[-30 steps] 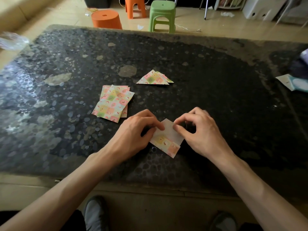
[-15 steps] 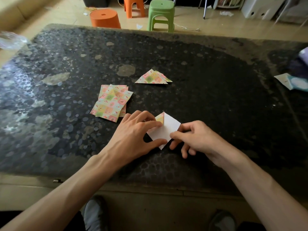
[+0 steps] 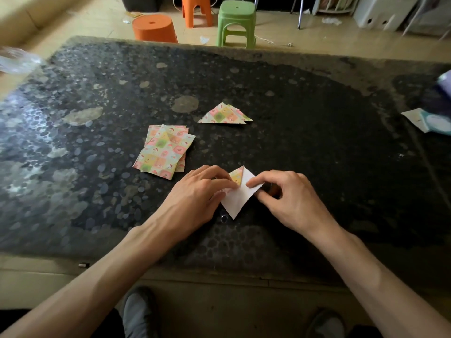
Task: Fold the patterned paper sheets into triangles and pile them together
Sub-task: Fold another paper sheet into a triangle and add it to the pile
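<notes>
Dark mottled table (image 3: 317,142) bears flat patterned sheets (image 3: 164,152), folded triangles (image 3: 224,115), a half-folded sheet (image 3: 238,198).

Glossy, reflective dark tabletop (image 3: 317,142), pebble-mottled, dull worn patches. Thin matt paper: sheet (image 3: 238,200) at front edge, plain white back; printed stack (image 3: 163,152); folded triangles (image 3: 224,115). Smooth moulded plastic: green stool (image 3: 236,13), orange stool (image 3: 153,28).
</notes>
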Available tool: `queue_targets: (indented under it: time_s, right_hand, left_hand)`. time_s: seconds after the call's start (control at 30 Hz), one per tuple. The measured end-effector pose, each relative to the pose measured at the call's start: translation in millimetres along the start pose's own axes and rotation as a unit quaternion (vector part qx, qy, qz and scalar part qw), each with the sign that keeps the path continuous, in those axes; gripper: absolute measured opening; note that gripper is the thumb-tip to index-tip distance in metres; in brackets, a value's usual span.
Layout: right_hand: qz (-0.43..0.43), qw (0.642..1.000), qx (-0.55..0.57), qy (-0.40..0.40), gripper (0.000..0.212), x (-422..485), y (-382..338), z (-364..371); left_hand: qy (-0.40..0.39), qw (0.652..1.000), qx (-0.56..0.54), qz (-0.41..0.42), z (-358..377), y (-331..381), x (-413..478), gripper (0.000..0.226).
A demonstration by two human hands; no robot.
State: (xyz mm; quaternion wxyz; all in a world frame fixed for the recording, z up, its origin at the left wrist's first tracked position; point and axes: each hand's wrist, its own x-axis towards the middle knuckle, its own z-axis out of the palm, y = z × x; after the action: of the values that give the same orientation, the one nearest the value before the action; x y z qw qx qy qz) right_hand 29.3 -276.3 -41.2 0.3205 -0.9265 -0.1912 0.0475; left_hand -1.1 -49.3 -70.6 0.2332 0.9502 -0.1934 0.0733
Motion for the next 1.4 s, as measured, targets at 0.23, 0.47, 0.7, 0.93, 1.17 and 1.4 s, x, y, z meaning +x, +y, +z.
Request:
queue_targets:
  time_s: [0.23, 0.47, 0.7, 0.93, 1.17, 1.4]
  right_hand:
    - [-0.080, 0.996, -0.015, 0.022, 0.015, -3.6, -0.8, 4.2]
    - [-0.116, 0.993, -0.005, 0.006, 0.018, -3.5, -0.9, 6.7]
    - [-0.107, 0.993, -0.046, 0.012, 0.024, -1.1, 8.8, 8.0]
    - [-0.135, 0.988, -0.076, 0.018, 0.014, -2.1, 12.2, 4.4]
    - [-0.077, 0.994, -0.030, -0.071, 0.012, -0.7, 13.0, -6.8]
    - [-0.005, 0.996, -0.015, -0.086, 0.008, 2.8, 20.3, -9.1]
  left_hand:
    - [0.001, 0.998, -0.053, -0.041, -6.9, 10.5, 0.1, 0.042]
    - [-0.027, 1.000, -0.002, 0.014, -7.2, 11.0, -2.5, 0.035]
    - [0.030, 0.997, -0.055, 0.033, -9.9, 9.5, -1.0, 0.018]
    - [0.012, 0.996, -0.084, 0.029, -9.0, 7.0, -1.6, 0.027]
    - [-0.013, 0.998, -0.055, 0.026, -9.3, 10.3, -3.4, 0.019]
    - [0.024, 0.998, -0.063, -0.020, -6.3, 15.9, -1.2, 0.034]
